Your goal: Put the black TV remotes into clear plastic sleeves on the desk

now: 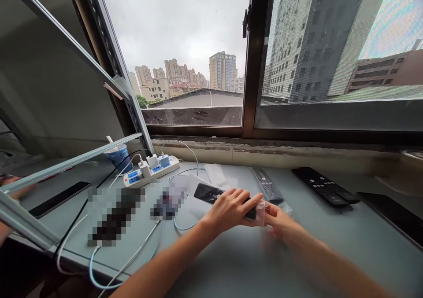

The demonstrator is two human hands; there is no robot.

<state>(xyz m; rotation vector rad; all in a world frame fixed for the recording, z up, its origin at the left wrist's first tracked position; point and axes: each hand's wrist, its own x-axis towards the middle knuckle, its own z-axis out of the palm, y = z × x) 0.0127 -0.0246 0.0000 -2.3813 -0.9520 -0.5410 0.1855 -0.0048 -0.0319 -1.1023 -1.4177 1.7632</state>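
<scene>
Both hands on a bagged black remote, mid-table!

Left hand [231,206] lies palm-down across the black remote [205,192], my fingers curled over its middle, thumb out of sight; right hand [279,222] pinches the clear bag [261,213] at the near-right end. And what a crowded table [330,254]! Just beyond my right fingers sits another bagged remote [267,185], and beside it, farther left, a pale clear packet [214,174]. Over to the right, two dark remotes [322,185] lie together, one overlapping the other, with a flat black device [396,214] at the edge. Left side now: cables [136,255] loop across the surface, two pixelated items [115,221] lie among them, and a white power strip [152,171] carries plugs by a blue cup [119,157]. A metal strut [76,161] cuts across that corner, in front of another person's arm [23,191], blurred.

Back to the remote: slim, dark and shiny, lying at a slant, above something white, far end bare of my fingers, near end showing through crinkled plastic. My hand hides its middle, so any buttons there I can't make out.
</scene>
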